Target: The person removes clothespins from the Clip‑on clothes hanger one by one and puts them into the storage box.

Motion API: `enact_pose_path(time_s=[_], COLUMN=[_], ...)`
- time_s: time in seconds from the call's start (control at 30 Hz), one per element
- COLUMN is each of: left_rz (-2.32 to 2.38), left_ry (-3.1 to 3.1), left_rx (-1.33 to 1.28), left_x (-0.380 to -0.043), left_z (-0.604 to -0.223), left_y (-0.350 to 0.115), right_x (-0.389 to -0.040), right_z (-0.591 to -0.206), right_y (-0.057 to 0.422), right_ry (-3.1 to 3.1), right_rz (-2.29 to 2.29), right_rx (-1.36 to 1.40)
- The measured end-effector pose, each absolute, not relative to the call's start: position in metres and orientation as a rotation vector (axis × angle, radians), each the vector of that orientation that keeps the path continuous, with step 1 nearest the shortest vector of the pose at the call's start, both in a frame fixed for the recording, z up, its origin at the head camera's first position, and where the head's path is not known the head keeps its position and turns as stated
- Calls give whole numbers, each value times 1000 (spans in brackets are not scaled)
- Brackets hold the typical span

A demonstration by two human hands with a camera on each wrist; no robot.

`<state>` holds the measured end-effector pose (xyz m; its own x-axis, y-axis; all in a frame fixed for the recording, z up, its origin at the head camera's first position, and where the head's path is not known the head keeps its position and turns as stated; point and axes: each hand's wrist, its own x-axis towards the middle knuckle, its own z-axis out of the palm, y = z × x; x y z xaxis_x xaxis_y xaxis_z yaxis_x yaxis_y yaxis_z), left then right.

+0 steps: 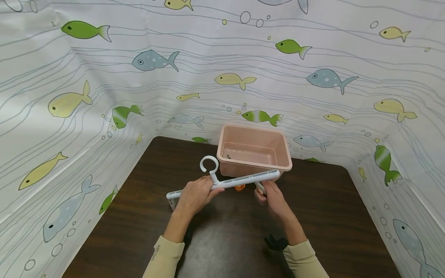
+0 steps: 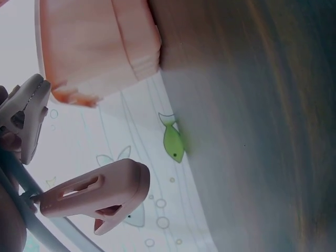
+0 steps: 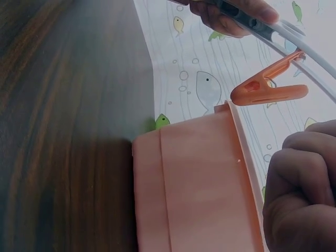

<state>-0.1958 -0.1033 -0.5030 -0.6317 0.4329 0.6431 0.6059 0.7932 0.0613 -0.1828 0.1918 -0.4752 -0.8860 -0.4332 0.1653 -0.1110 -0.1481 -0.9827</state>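
A light blue-white clip hanger (image 1: 243,180) with a round hook (image 1: 209,164) is held up above the table, tilted up to the right. My left hand (image 1: 196,195) grips its bar just left of the hook. Near the bar's right end, my right hand (image 1: 272,197) pinches a pale grey clip (image 2: 29,118) between curled fingers. Between the hands an orange clip (image 3: 268,92) hangs from the bar; it looks pinkish in the left wrist view. Another pale clip (image 1: 173,202) shows partly below the left end, behind my left hand. In the right wrist view, my right fingers (image 3: 302,173) hide their clip.
Behind the hanger a pink plastic bin (image 1: 255,164) stands at the back of the dark wooden table (image 1: 139,216), against the wall. A small dark bit lies inside the bin. Fish-patterned sheeting (image 1: 208,104) encloses the table at the back and both sides.
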Motion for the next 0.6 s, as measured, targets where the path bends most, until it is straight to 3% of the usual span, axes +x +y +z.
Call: enact_pose_path(time_s=[0.6], left_rz=[-342], left_ry=[-2361], left_rx=[-744], left_x=[-196], left_z=[-504], left_y=[-105], right_x=[-193], right_z=[-485], right_y=[198], right_ry=[1414], right_rz=[-2214], right_rx=[-630])
